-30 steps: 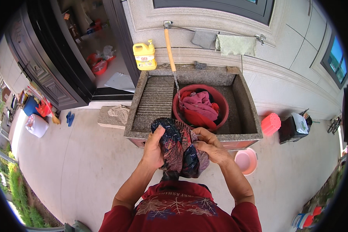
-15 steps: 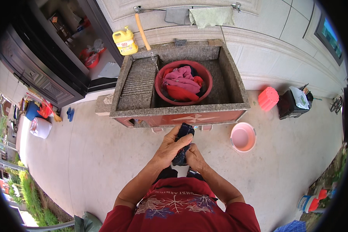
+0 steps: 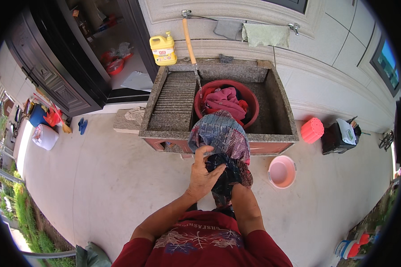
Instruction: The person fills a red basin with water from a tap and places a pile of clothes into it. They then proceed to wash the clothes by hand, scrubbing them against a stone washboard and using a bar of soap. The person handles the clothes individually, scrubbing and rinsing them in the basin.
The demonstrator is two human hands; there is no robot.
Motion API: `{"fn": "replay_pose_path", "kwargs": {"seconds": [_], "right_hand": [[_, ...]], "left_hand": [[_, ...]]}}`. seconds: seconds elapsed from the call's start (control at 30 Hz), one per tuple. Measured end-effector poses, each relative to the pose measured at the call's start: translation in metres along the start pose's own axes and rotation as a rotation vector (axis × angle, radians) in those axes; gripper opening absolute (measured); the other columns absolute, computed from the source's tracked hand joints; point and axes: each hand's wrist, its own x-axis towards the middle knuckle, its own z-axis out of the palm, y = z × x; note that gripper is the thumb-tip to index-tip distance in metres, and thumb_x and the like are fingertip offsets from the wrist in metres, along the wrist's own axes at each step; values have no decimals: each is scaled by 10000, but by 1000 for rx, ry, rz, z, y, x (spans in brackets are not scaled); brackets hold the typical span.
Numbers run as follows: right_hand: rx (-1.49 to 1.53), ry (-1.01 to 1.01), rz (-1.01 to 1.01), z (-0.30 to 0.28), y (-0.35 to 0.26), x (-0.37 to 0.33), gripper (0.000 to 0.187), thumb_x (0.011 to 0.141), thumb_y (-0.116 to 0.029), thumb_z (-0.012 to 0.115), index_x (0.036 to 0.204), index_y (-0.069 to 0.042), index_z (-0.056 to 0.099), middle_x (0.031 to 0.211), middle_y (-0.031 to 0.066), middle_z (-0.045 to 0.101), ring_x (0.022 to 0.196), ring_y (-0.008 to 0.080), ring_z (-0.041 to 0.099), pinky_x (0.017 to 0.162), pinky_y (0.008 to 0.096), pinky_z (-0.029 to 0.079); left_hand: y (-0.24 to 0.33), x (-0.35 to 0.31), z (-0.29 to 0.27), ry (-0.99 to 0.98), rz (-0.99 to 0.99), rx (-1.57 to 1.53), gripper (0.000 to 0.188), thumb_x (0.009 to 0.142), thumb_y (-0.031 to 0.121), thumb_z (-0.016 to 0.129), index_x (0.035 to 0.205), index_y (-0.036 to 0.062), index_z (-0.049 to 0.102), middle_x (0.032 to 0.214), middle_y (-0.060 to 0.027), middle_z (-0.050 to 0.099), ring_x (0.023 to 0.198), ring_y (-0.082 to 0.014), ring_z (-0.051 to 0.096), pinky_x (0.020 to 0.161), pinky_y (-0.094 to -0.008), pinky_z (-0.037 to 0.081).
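Note:
A patterned garment [image 3: 223,133] in blue-grey, pink and dark tones hangs spread out in front of me, its far part overlapping the front edge of the stone sink. My left hand [image 3: 202,178] is at its dark, bunched near part, with thumb and forefinger curved around the cloth. On the other side my right forearm [image 3: 246,207] runs into the dark fabric, and the cloth hides that hand and its fingers. Beyond the garment, a red basin [image 3: 255,104] in the sink [image 3: 280,107] holds pink, red and dark wet clothes. Water runs from a tan hose [image 3: 188,42] towards it.
A ribbed washboard [image 3: 176,95] forms the sink's left side. A yellow jug [image 3: 163,50] stands behind it. Cloths [image 3: 266,34] hang on the wall pipe. On the floor at right are a pink bucket [image 3: 282,171], a coral bin [image 3: 312,130] and a black box [image 3: 333,142].
The dark bundle between my hands has opened out into a wide patterned garment. My right hand has gone out of sight in the cloth. The view has shifted, so the sink appears farther right.

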Motion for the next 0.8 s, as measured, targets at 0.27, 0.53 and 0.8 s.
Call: {"fn": "replay_pose_path", "kwargs": {"seconds": [0.27,0.53,0.8], "right_hand": [[-44,-49,45,51,59,30,306,867,-113,581,1167,-53,557,1030,42,600,973,141,558,834,302,453],[-115,-28,117,60,95,16,335,855,-133,599,1177,-54,558,1065,49,598,997,158,560,858,314,452],[-16,56,-58,75,65,111,364,842,-154,616,1188,-55,559,1100,55,595,1021,175,562,881,325,451]], "left_hand": [[-22,40,-63,-387,-21,-4,145,838,83,671,923,13,576,839,20,522,705,-60,484,639,-213,433],[-6,17,-84,-877,-537,-466,329,857,33,626,1181,10,571,1009,23,595,950,-45,509,831,-222,427],[-19,26,-105,-816,-355,-465,168,886,131,625,1010,36,563,957,13,510,885,-70,458,778,-221,395]]}}
